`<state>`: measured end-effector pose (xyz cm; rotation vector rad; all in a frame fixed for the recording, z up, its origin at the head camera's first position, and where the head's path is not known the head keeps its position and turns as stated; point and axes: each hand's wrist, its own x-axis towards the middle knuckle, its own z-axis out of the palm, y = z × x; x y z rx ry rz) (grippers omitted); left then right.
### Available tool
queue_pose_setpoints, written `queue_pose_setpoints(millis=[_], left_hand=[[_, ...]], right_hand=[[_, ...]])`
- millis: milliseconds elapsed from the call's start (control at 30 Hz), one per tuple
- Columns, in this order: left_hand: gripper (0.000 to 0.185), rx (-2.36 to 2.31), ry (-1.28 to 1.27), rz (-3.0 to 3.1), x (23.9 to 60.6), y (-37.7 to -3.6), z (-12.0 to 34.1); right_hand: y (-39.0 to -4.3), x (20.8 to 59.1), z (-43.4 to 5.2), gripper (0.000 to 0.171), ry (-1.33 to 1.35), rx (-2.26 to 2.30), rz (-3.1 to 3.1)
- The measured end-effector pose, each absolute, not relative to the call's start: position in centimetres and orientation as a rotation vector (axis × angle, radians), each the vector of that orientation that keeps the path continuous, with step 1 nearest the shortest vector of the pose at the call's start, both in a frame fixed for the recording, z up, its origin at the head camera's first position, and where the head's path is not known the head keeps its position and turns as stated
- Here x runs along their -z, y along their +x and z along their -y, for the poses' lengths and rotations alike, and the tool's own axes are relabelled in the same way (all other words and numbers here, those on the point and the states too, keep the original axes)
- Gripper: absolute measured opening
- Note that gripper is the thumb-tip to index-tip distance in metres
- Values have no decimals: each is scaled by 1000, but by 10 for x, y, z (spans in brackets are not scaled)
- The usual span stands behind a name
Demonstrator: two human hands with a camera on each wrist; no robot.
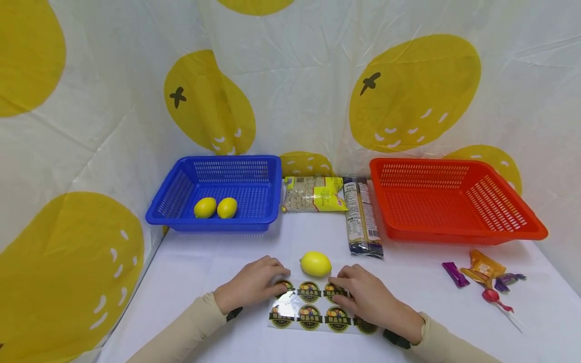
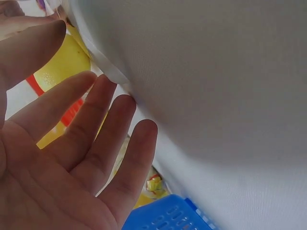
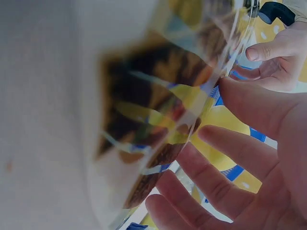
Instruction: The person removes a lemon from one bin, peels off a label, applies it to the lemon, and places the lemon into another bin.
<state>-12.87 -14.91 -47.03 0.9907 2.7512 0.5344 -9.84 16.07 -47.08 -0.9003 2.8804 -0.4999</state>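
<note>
A glossy sheet of round dark stickers lies flat on the white table in front of me. My left hand rests on the sheet's top left corner, and in the left wrist view its fingers are straight. My right hand lies on the sheet's right part, fingertips on a sticker in the top row. In the right wrist view the thumb and spread fingers touch the blurred sheet. A loose lemon sits just beyond the sheet, between the two hands.
A blue basket at the back left holds two lemons. A red basket stands empty at the back right. Two food packets lie between them. Wrapped sweets and a lollipop lie at the right. A lemon-print cloth hangs behind.
</note>
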Motion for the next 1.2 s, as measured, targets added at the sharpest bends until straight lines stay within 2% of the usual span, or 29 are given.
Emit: queue_pose_setpoints(millis=[733,1200], left_hand=[[30,-495,1038,-2721,470,-128,143],[24,-513,1033,-2740,472,-128,144]], right_hand=[[-99,471,-158,28,-949,453,-2939],[-99,471,-158,28,-965,453,-2941]])
